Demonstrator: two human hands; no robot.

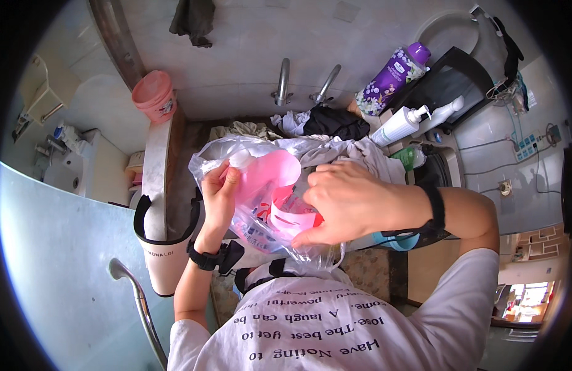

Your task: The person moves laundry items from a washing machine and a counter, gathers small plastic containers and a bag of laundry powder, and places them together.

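Over the sink, a crinkled clear plastic bag (pixel 252 216) with pink, red and blue printing lies between my hands. A smooth pink piece (pixel 275 168) with a white round cap-like part (pixel 240 159) rises at its top; whether it belongs to the bag I cannot tell. My left hand (pixel 220 196) is closed, pinching the bag's edge beside the pink piece. On the right side, my right hand (pixel 341 204) is curled with thumb and fingers on the bag, next to a pink curved strip (pixel 293 221). Its fingertips are partly hidden.
Crumpled clothes (pixel 338 122) fill the sink beneath two taps (pixel 283 83). To the right stand a purple bottle (pixel 391 80) and a white pump bottle (pixel 398 126). A pink bucket (pixel 155 98) sits on the left ledge, above a white bin (pixel 165 263) with a black rim.
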